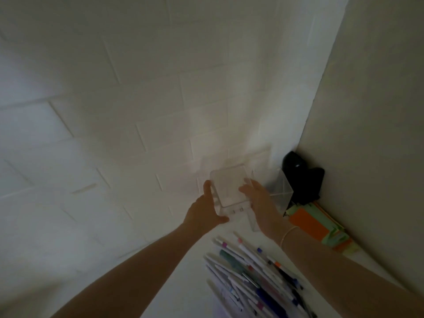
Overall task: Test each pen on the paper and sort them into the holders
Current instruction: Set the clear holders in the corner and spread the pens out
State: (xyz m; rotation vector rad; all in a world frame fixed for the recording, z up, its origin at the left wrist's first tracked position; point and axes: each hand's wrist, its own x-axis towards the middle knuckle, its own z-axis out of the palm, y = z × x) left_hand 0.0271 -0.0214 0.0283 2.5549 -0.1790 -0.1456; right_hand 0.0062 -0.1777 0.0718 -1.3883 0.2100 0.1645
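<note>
1. A clear plastic holder (pixel 229 188), square-sided with rounded corners and a see-through wall, sits just right of the frame's centre, held between both hands.
2. The left hand (pixel 204 211) grips its left side, fingers up the wall and thumb curled under the near edge.
3. The right hand (pixel 259 200) presses its right side with fingers laid along the wall; a thin pale band circles that wrist.
4. A second clear holder (pixel 283 188) stands just right of it, angular and glassy.
5. A heap of pens (pixel 254 278), mostly white barrels with coloured caps, lies at lower centre-right on the white bench (pixel 183 283).
6. Orange and green paper sheets (pixel 321 226) are stacked at the right, below a black glossy object (pixel 302 177) in the corner.
7. Behind is a white-painted block wall (pixel 114 99), matt, with shallow joints.
</note>
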